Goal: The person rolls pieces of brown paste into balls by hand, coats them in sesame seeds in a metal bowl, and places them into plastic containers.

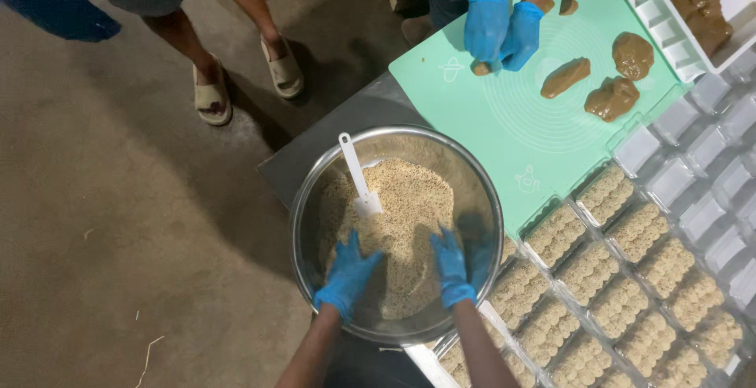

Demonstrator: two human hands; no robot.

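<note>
A round steel bowl stands at the table's near corner, filled with a pale grainy mixture. A white spatula stands stuck in the mixture. Both my hands wear blue gloves and press down into the grain. My left hand lies flat on the mixture's near left side, fingers spread. My right hand rests on the near right side, fingers together and pushed into the grain. Neither hand grips a separate object.
A mint green mat carries three brown dough lumps. Another person's blue-gloved hands work a small dough piece there. Clear plastic mould trays hold several grain cakes. A white tray of brown dough sits at the back right. A bystander's sandalled feet stand on the floor.
</note>
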